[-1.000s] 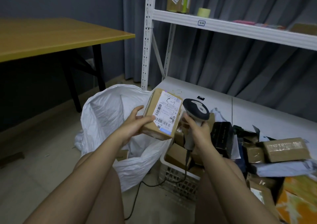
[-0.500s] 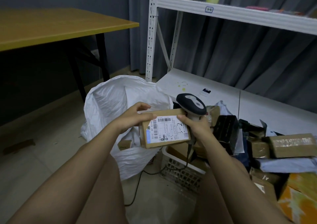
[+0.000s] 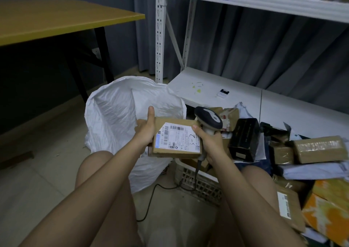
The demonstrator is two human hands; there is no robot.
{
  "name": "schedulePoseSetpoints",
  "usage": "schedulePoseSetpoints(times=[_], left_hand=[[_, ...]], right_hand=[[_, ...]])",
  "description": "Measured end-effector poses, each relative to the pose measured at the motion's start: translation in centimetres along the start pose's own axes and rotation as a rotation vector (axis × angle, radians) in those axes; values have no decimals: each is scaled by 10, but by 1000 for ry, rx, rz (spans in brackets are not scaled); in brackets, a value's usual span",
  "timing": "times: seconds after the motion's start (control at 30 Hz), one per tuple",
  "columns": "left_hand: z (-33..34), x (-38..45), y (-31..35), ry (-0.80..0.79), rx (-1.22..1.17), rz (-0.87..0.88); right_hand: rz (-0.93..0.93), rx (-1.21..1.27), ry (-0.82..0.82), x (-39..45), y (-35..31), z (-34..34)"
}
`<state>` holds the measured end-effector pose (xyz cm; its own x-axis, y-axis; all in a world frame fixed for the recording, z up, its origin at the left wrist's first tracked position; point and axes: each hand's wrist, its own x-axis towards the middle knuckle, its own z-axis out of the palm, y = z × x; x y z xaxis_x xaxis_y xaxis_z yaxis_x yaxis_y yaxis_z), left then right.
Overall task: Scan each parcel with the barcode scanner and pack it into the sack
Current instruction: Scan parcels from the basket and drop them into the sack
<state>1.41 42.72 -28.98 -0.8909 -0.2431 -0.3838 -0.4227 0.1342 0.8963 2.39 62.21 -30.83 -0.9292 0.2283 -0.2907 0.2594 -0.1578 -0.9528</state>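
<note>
Left hand (image 3: pixel 146 133) gripping labelled cardboard parcel (image 3: pixel 176 140), thumb raised, before white sack (image 3: pixel 117 114). Right hand (image 3: pixel 211 142) wrapped around barcode scanner (image 3: pixel 208 119), thumb touching parcel's right edge.

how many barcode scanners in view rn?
1. The barcode scanner is gripped in the right hand, just right of the held parcel. Others could be buried in the parcel pile.

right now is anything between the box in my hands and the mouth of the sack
Nothing visible. The box is held by the left hand, with the right hand gripping the scanner and its thumb on the box. The sack stands open just behind and left of the box.
</note>
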Motion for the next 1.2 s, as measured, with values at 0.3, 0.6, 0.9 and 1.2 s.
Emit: schedulePoseSetpoints(times=[0.3,0.6,0.9,1.2], left_hand=[[-19,-11,-9,-457,-14,157],[-38,8,4,-242,-83,291],[-29,23,3,-148,-184,284],[-28,24,-3,-131,-238,309]], right_hand=[[-40,112,127,12,1,-4],[-249,-61,73,2,-18,-3],[-225,-281,-275,-41,-20,5],[-181,-262,-159,-47,-8,6]])
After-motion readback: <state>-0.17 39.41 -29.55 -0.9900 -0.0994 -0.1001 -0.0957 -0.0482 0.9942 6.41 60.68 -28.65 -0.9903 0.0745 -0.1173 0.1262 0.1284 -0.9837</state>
